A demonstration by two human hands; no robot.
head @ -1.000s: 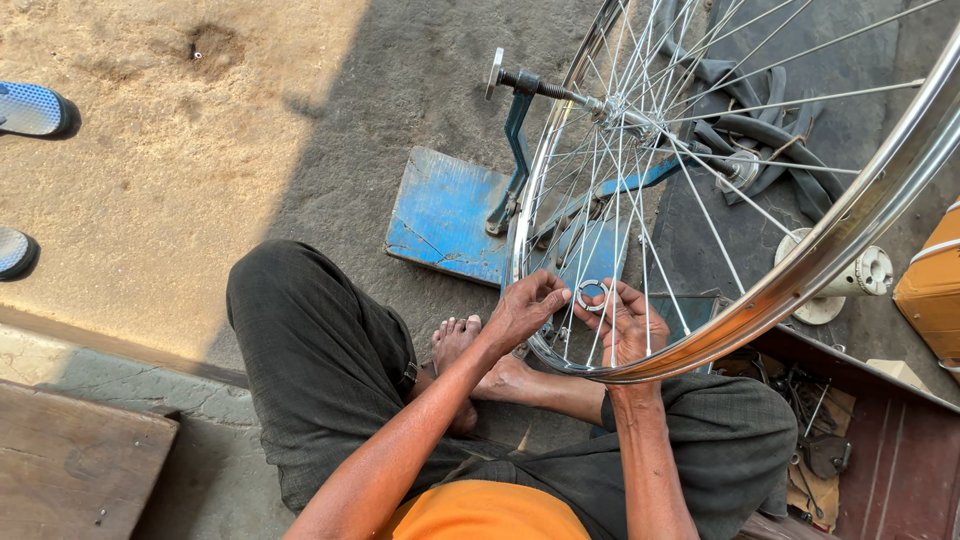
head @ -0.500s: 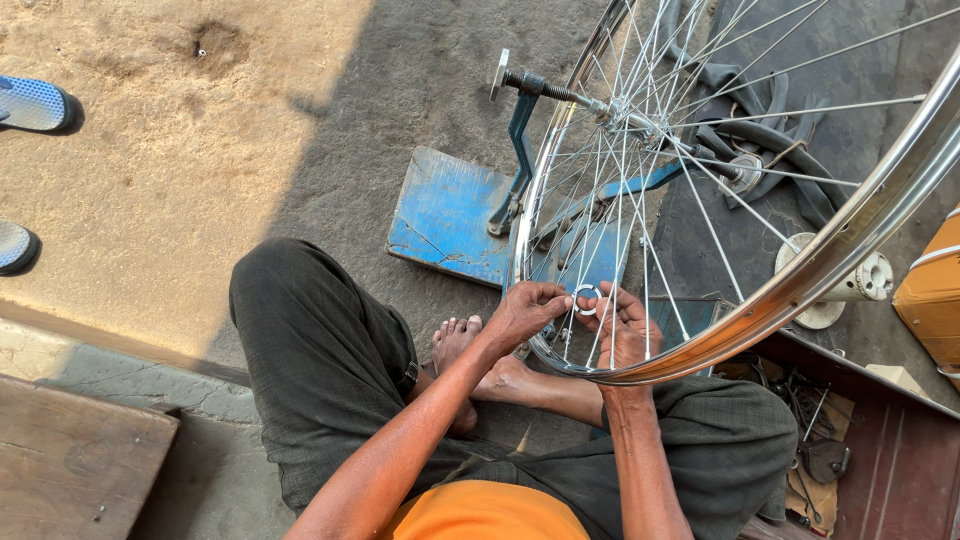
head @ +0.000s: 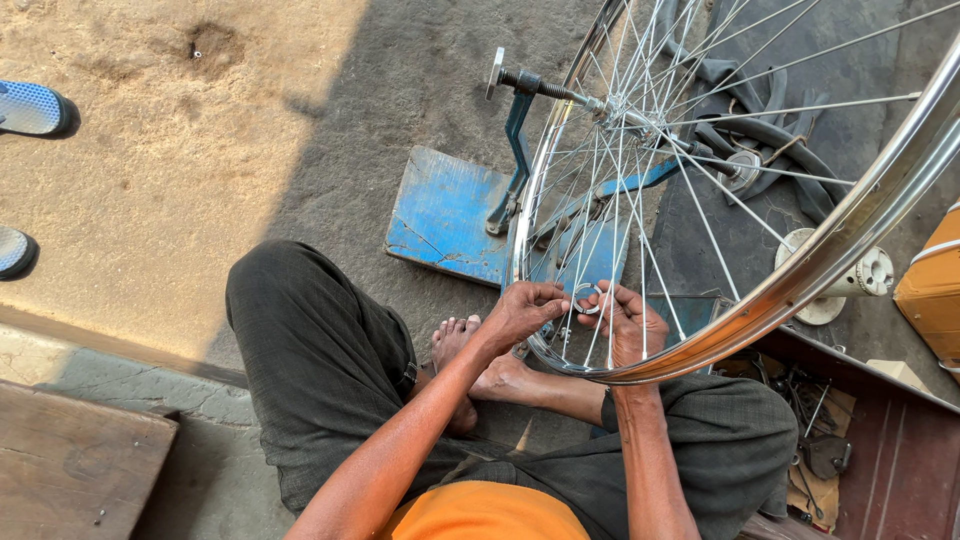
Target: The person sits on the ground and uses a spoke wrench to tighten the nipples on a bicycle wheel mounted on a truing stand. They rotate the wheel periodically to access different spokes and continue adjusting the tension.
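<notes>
I'm sitting cross-legged on the ground with the bicycle wheel (head: 640, 200) standing upright in front of me, mounted on a blue stand (head: 450, 215). My left hand (head: 525, 310) is at the bottom of the wheel's rim, on the outer side of it, fingers curled in toward the spokes; its grip is closed down on something at the rim, though I can't tell just what the fingertips pinch. My right hand (head: 630, 325) is just across from it, reaching in among the spokes, and there's a small round metal tool (head: 587, 296) held between the two hands, right at the lower rim. The right grip is closed on that tool, thumb and fingers wrapped at its edge. The two hands nearly touch, with a few spokes running between them.

Below the wheel, my bare foot (head: 455, 335) rests on the ground just beside the left hand. The stand's blue base plate lies flat behind the wheel, its upright arm carrying the axle (head: 540, 85) at the hub. Past the wheel, a black rubber inner tube (head: 760, 125) lies on the ground, and to the right of the rim sits a white hub-like part (head: 850, 280). Well away from the wheel, at the far left, two sandalled feet (head: 30, 108) of another person stand on the sandy ground.
</notes>
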